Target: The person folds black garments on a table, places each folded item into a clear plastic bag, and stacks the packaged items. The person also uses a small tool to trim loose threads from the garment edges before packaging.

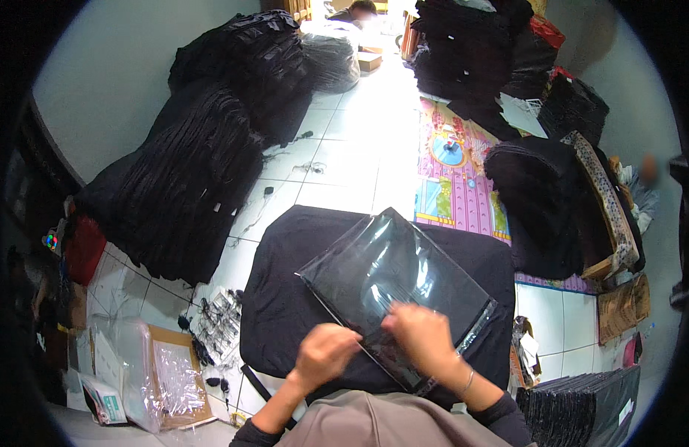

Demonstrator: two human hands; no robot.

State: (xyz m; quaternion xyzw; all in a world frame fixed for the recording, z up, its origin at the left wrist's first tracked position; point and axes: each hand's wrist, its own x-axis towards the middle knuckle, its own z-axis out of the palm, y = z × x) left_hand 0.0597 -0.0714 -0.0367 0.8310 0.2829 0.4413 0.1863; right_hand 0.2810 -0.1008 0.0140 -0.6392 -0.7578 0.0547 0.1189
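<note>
A clear, glossy plastic bag [393, 261] with a flat black piece inside lies cornerwise in front of me. Beneath it is a low surface covered in black cloth [277, 298]. My left hand [326, 356] is closed in a pinch at the bag's near left edge. Over the near middle of the bag, my right hand [423, 335] has its fingers curled in; what they hold, if anything, is hidden. The right wrist wears a thin bracelet.
Large heaps of black cloth [188, 149] line the left wall, with more black stacks [538, 201] at right. Clear plastic bags [177, 372] lie at lower left. Packed black pieces [583, 410] stand at lower right. A colourful mat [464, 179] covers some floor. Another person [359, 11] is far back.
</note>
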